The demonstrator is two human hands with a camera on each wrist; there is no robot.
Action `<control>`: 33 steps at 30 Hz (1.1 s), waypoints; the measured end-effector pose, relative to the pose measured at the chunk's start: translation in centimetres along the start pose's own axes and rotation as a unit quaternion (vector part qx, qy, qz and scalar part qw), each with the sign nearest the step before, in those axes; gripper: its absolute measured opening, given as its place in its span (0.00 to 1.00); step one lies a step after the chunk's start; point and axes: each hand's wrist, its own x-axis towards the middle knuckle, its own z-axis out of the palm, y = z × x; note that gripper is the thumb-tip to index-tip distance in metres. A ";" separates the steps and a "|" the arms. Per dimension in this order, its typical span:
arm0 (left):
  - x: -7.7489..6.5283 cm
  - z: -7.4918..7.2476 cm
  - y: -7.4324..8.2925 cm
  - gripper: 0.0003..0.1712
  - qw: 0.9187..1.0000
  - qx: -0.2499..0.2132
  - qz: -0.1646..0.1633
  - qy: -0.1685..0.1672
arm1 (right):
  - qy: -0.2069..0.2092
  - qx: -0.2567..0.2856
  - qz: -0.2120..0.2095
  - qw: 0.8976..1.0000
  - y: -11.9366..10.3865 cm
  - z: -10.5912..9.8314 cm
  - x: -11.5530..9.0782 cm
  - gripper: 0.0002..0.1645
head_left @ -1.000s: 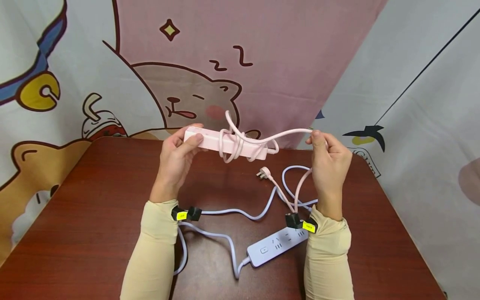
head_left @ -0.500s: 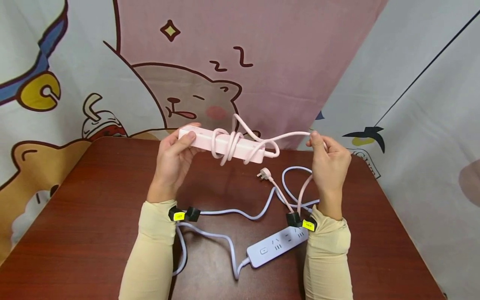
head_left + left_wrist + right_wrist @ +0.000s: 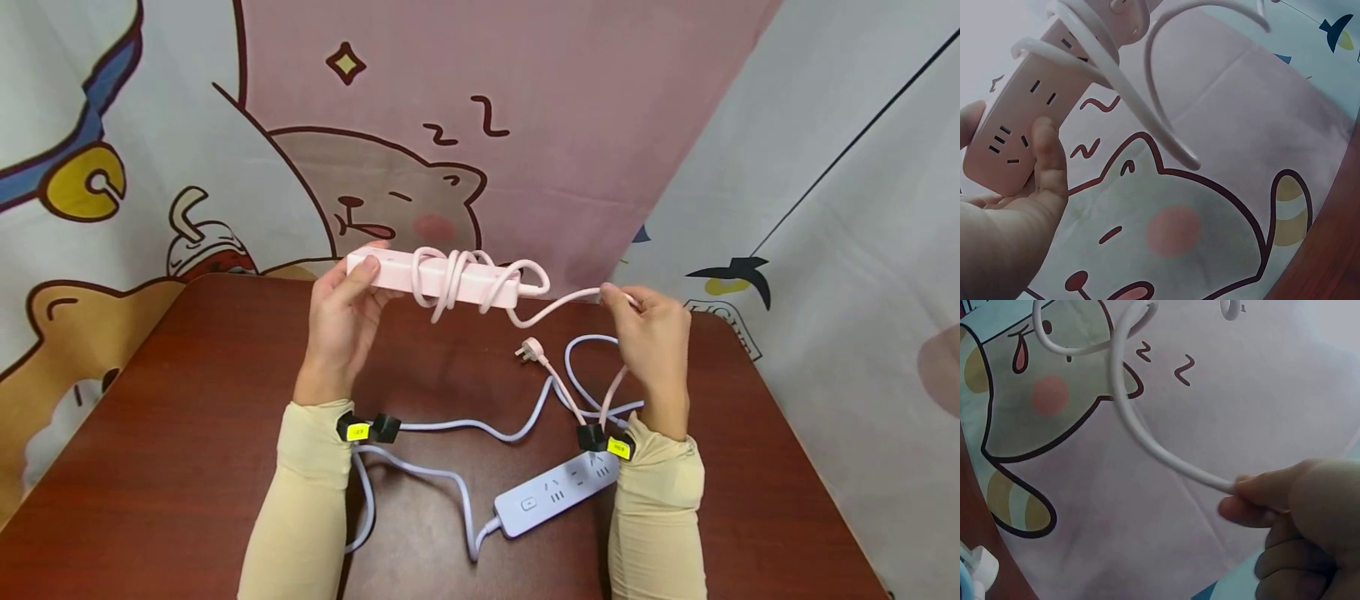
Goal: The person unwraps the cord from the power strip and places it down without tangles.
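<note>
Here, the left hand (image 3: 336, 321) grips one end of the pink power strip (image 3: 472, 289) between thumb and fingers, above the brown table (image 3: 187, 467). The right hand (image 3: 654, 346) pinches with thumb and forefinger the pink cord (image 3: 570, 296), which is partly wound around this strip. Below lies a white power strip (image 3: 555, 493).

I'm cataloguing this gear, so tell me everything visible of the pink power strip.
The pink power strip is a slim, smooth bar that looks like plastic, with dark slots on the face seen from the left wrist. Its pink cord leaves one end and winds loosely around the body. The strip is held above the table, dipping slightly toward the cord end. The left grip holds the opposite end; the right grip pinches the cord away from the body.
</note>
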 end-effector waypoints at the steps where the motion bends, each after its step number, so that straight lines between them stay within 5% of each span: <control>1: 0.0 0.0 0.0 0.10 1.000 -0.001 0.002 0.003 | -0.011 -0.009 0.002 1.000 0.1 -0.1 0.0 0.15; 7: 0.2 0.0 -0.1 0.10 1.000 -0.002 0.010 0.013 | -0.102 -0.060 0.016 0.993 0.7 -0.5 0.0 0.17; 15: 0.2 0.1 -0.1 0.09 0.999 -0.004 0.015 0.031 | -0.242 -0.113 0.059 0.962 1.3 -1.3 0.3 0.27; 18: 0.2 0.1 -0.1 0.10 0.999 0.002 0.013 0.031 | -0.240 -0.111 0.076 0.961 1.5 -1.3 0.3 0.29; 25: 0.2 0.1 -0.2 0.11 0.999 0.018 0.009 0.030 | -0.165 -0.107 0.103 0.975 1.7 -1.4 0.2 0.21; 33: 0.2 0.3 -0.2 0.11 0.999 0.020 0.004 0.031 | -0.212 -0.100 0.066 0.970 0.9 -0.3 0.2 0.18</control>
